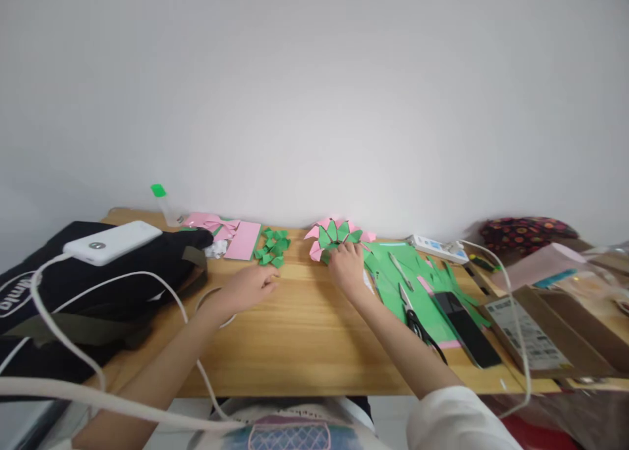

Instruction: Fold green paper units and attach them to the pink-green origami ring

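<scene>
A ring of folded pink and green paper (339, 230) lies at the back of the wooden table, near the wall. My right hand (347, 266) is at its near edge, fingers closed on the paper; the fingertips are partly hidden. To the left, my left hand (250, 287) is over the table with loosely curled fingers apart and nothing seen in them. Just beyond it is a small heap of folded green paper pieces (273, 247). Beside that heap lie a pink paper sheet (244, 240) and pink folded pieces (221, 227).
On the right are green paper sheets (393, 286), scissors (417, 322), a cutter knife (401, 271), a phone (466, 330), a power strip (438, 248) and a cardboard box (580, 332). A power bank (113, 242) rests on a black bag (162, 260) at left; white cables (132, 276) cross there.
</scene>
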Demonstrator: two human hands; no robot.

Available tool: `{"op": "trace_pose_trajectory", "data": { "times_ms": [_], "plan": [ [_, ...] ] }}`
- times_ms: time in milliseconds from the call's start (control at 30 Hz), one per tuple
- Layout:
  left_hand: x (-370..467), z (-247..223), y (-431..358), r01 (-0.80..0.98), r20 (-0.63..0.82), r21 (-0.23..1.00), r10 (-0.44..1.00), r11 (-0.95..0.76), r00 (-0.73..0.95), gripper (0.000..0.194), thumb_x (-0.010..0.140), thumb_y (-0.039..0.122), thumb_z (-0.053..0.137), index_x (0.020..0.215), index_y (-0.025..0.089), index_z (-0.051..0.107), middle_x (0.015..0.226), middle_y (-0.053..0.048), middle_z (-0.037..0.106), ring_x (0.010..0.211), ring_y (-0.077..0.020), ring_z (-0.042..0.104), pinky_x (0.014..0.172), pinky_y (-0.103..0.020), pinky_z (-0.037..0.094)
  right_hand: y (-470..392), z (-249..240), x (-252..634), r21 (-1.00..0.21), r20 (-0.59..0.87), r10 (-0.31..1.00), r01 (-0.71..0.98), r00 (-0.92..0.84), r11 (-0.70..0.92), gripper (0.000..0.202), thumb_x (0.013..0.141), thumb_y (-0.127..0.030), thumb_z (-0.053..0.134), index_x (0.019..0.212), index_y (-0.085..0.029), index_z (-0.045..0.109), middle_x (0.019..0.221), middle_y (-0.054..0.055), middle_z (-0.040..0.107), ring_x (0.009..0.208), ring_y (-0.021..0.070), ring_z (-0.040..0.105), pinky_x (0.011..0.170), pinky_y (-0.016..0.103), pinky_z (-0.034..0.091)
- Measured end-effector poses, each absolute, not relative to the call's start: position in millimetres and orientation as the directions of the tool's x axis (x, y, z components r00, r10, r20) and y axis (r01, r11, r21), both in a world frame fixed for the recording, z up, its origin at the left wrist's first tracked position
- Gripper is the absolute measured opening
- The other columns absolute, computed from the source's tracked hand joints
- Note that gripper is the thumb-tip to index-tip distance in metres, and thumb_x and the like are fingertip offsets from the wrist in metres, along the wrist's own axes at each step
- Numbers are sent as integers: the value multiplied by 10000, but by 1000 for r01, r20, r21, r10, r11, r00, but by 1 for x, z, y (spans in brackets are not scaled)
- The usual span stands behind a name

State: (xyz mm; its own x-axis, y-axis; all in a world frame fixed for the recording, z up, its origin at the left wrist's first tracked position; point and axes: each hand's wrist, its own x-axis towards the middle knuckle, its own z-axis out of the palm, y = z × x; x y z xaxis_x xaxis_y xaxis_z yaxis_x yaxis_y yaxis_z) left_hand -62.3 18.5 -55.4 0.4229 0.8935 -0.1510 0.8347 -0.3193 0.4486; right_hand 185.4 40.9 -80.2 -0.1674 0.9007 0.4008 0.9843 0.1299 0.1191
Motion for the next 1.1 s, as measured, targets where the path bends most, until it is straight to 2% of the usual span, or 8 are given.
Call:
{"op": "trace_pose_trajectory", "data": {
  "times_ms": [133, 233, 333, 567, 700, 867, 967, 1100],
  "plan": [
    [-77, -57, 10, 853, -180, 436, 901, -287, 395, 294, 946, 330, 590, 1177, 149, 605, 1164, -91, 640, 1000, -215, 644, 868, -423, 556, 5, -83, 187, 139, 434, 873, 974, -222, 178, 312, 938, -360, 581, 1188, -175, 597, 1205, 84, 624, 1021, 200, 632, 875, 418, 549],
    [-92, -61, 9, 876, -191, 432, 927, -215, 322, 337, 947, 340, 589, 1233, 162, 576, 1242, -104, 602, 1053, -232, 627, 885, -440, 556, -33, -88, 189, 136, 461, 842, 960, -279, 244, 114, 917, -255, 604, 929, -164, 671, 963, 53, 685, 966, 201, 623, 875, 395, 509],
    [-95, -67, 15, 884, -198, 444, 945, -149, 259, 335, 946, 338, 589, 1232, 162, 577, 1242, -104, 603, 1054, -233, 627, 887, -441, 555, -56, -96, 188, 122, 481, 815, 945, -323, 303, 108, 888, -159, 610, 817, -177, 688, 912, 69, 708, 967, 229, 592, 877, 387, 449],
    [-65, -83, 48, 871, -167, 486, 971, -69, 170, 343, 945, 337, 592, 1239, 160, 572, 1245, -106, 601, 1056, -234, 626, 887, -444, 555, -56, -94, 186, 56, 474, 829, 949, -298, 310, 78, 851, -133, 639, 893, -179, 686, 1051, 102, 700, 1044, 277, 557, 911, 421, 407],
    [-52, -89, 64, 834, -179, 549, 967, -57, 184, 352, 946, 336, 591, 1251, 164, 565, 1256, -106, 595, 1065, -235, 624, 891, -447, 554, -63, -76, 189, -6, 393, 846, 919, -361, 395, 282, 782, -307, 747, 1031, -205, 662, 1140, 103, 667, 1109, 296, 556, 952, 447, 432],
    [-48, -77, 59, 670, -189, 740, 940, -54, 284, 235, 913, 366, 597, 900, 136, 642, 902, -61, 668, 805, -179, 637, 734, -330, 555, -73, -52, 199, -349, 405, 837, 784, -367, 513, 322, 871, -398, 638, 1134, -215, 609, 1126, 127, 652, 1070, 288, 611, 887, 459, 508],
    [-41, -54, 44, 490, -197, 871, 886, -38, 419, 313, 872, 463, 569, 803, 160, 610, 676, 0, 610, 576, -121, 565, 550, -246, 490, -66, -40, 201, -623, 390, 904, 673, -173, 398, 265, 909, -291, 588, 1172, -262, 583, 1113, 93, 662, 1059, 243, 633, 863, 402, 536],
    [-21, -25, 30, 217, -165, 975, 822, 52, 545, 311, 840, 471, 599, 788, 164, 605, 666, 5, 596, 540, -97, 550, 511, -216, 459, -48, -32, 193, -845, 278, 958, 456, -71, 279, 304, 910, -266, 595, 1213, -284, 582, 1136, 61, 654, 1038, 192, 626, 866, 345, 535]
  ]
}}
